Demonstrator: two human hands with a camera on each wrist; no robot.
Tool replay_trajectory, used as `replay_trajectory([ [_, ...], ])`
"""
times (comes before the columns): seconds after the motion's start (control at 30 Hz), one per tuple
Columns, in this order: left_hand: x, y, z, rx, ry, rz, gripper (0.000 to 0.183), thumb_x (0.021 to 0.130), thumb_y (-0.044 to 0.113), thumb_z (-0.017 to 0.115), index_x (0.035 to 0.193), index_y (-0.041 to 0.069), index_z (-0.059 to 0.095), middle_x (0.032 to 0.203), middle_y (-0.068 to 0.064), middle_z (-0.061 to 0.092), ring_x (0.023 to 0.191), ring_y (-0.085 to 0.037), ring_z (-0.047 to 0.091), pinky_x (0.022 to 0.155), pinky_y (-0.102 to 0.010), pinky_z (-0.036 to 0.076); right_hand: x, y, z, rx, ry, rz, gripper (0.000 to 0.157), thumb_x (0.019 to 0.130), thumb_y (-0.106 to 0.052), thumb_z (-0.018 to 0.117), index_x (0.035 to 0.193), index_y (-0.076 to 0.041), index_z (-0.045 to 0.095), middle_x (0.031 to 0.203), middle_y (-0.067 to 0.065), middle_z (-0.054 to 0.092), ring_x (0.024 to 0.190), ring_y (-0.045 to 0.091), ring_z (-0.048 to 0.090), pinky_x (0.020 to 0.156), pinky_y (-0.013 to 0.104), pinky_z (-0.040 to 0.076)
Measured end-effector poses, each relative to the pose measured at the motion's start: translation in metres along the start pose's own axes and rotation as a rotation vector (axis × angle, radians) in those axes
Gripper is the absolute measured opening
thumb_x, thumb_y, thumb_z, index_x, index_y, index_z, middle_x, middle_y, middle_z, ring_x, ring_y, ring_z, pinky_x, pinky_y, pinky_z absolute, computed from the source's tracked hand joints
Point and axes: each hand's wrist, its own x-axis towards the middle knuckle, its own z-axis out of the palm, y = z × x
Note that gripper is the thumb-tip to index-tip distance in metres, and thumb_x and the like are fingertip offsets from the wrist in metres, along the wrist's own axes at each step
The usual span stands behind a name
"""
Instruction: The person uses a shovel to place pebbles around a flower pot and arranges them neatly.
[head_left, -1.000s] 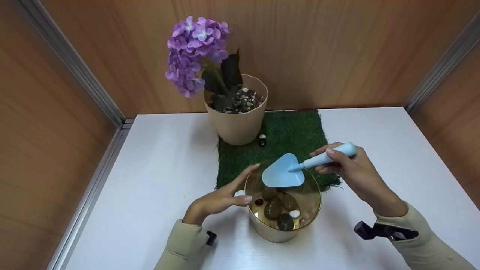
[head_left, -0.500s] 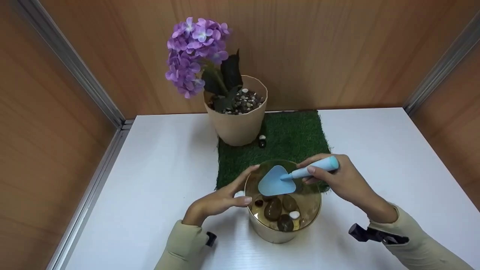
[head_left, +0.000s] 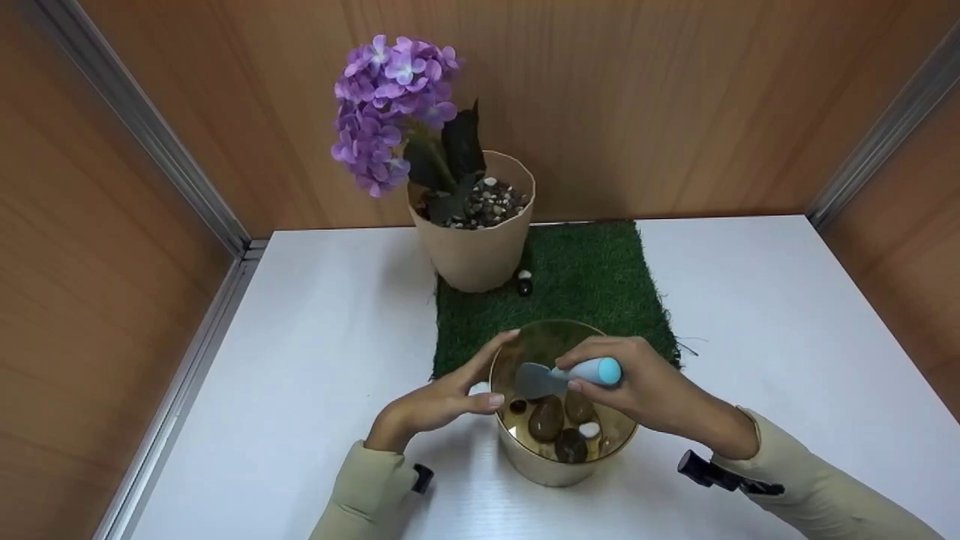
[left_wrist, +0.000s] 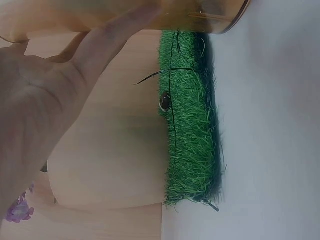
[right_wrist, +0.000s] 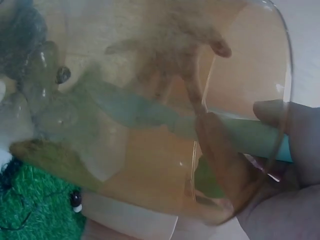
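My right hand [head_left: 637, 382] grips the handle of a light blue trowel [head_left: 538, 381], its blade pointing down inside an amber glass bowl [head_left: 544, 471]. Several brown stones [head_left: 546, 420] and a white pebble [head_left: 589, 430] lie at the bottom of the bowl. Through the glass in the right wrist view, the trowel's blade [right_wrist: 127, 107] angles toward the stones; whether it touches them I cannot tell. My left hand [head_left: 439, 401] rests against the bowl's left side, thumb and fingers spread and mostly straight along the outside. A white object beside the left thumb is partly hidden.
Behind the bowl lies a green turf mat [head_left: 600, 277]. A beige pot [head_left: 476, 259] with purple flowers [head_left: 394, 105] and small gravel stands at its back left. Black and white pebbles [head_left: 524, 285] sit beside the pot. Wooden panels enclose the white table [head_left: 322, 322].
The right hand has moved left and toward me, bringing the trowel from above the bowl down into it, with the blade now tilted steeper. The left hand and bowl have stayed put.
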Motion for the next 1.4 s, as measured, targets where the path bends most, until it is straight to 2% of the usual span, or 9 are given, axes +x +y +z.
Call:
replay_trajectory([
  [0.07, 0.000, 0.000, 0.001, 0.004, -0.001, -0.001, 0.074, 0.086, 0.059, 0.051, 0.144, 0.049, 0.007, 0.153, 0.016, -0.004, 0.139, -0.018, 0.000, 0.101, -0.065, 0.012, 0.001, 0.000, 0.003, -0.020, -0.027, -0.020, 0.022, 0.089, -0.019, 0.065, 0.110, -0.015, 0.067, 0.108, -0.004, 0.064, 0.099, 0.012, 0.059, 0.083, 0.031, 0.049],
  [0.27, 0.000, -0.002, 0.001, -0.003, 0.000, 0.006, 0.073, 0.087, 0.057, 0.051, 0.145, 0.048, 0.008, 0.151, 0.020, -0.001, 0.139, -0.018, 0.004, 0.101, -0.064, 0.013, 0.003, -0.003, 0.010, -0.096, -0.090, -0.077, 0.023, 0.089, -0.020, 0.064, 0.112, -0.017, 0.066, 0.110, -0.005, 0.063, 0.102, 0.010, 0.058, 0.084, 0.029, 0.048],
  [0.43, -0.001, -0.003, 0.000, -0.007, -0.003, 0.006, 0.073, 0.087, 0.058, 0.051, 0.145, 0.048, 0.008, 0.151, 0.021, 0.000, 0.139, -0.019, 0.008, 0.100, -0.065, 0.013, 0.005, -0.003, 0.016, -0.137, -0.133, -0.106, 0.026, 0.090, -0.028, 0.061, 0.114, -0.018, 0.065, 0.111, -0.005, 0.062, 0.104, 0.009, 0.057, 0.085, 0.029, 0.047],
  [0.5, -0.001, -0.003, 0.000, -0.008, -0.005, 0.006, 0.074, 0.086, 0.059, 0.051, 0.145, 0.048, 0.007, 0.151, 0.021, 0.000, 0.139, -0.019, 0.008, 0.101, -0.065, 0.013, 0.006, -0.003, 0.018, -0.149, -0.152, -0.106, 0.026, 0.091, -0.029, 0.060, 0.114, -0.019, 0.065, 0.111, -0.006, 0.062, 0.105, 0.008, 0.056, 0.086, 0.029, 0.047],
  [0.73, -0.001, -0.004, 0.000, -0.025, -0.014, 0.017, 0.073, 0.088, 0.056, 0.051, 0.145, 0.047, 0.007, 0.151, 0.021, 0.003, 0.139, -0.019, 0.008, 0.101, -0.064, 0.013, 0.011, -0.005, 0.024, -0.191, -0.209, -0.100, 0.025, 0.087, -0.018, 0.067, 0.112, -0.022, 0.066, 0.111, -0.006, 0.062, 0.104, 0.008, 0.056, 0.085, 0.029, 0.047],
  [0.93, -0.001, -0.002, 0.000, -0.009, -0.011, 0.018, 0.076, 0.087, 0.058, 0.051, 0.146, 0.045, 0.005, 0.151, 0.022, 0.003, 0.138, -0.018, 0.013, 0.101, -0.063, 0.015, 0.012, -0.007, 0.027, -0.214, -0.245, -0.084, 0.024, 0.086, -0.018, 0.067, 0.110, -0.022, 0.067, 0.109, -0.006, 0.061, 0.103, 0.008, 0.056, 0.085, 0.029, 0.047],
  [1.13, 0.000, -0.001, 0.000, -0.010, -0.015, 0.024, 0.075, 0.088, 0.056, 0.051, 0.146, 0.045, 0.005, 0.151, 0.021, 0.004, 0.137, -0.019, 0.017, 0.100, -0.063, 0.017, 0.014, -0.008, 0.028, -0.174, -0.248, -0.067, 0.021, 0.087, -0.023, 0.066, 0.108, -0.023, 0.068, 0.106, -0.010, 0.062, 0.099, 0.007, 0.058, 0.083, 0.030, 0.048],
  [1.4, 0.000, -0.001, 0.000, -0.014, -0.016, 0.044, 0.072, 0.089, 0.054, 0.050, 0.146, 0.046, 0.006, 0.151, 0.020, 0.002, 0.139, -0.018, 0.011, 0.102, -0.062, 0.014, 0.014, -0.009, 0.030, -0.157, -0.191, -0.052, 0.018, 0.087, -0.015, 0.067, 0.104, -0.016, 0.070, 0.099, -0.003, 0.065, 0.093, 0.008, 0.060, 0.079, 0.030, 0.049],
])
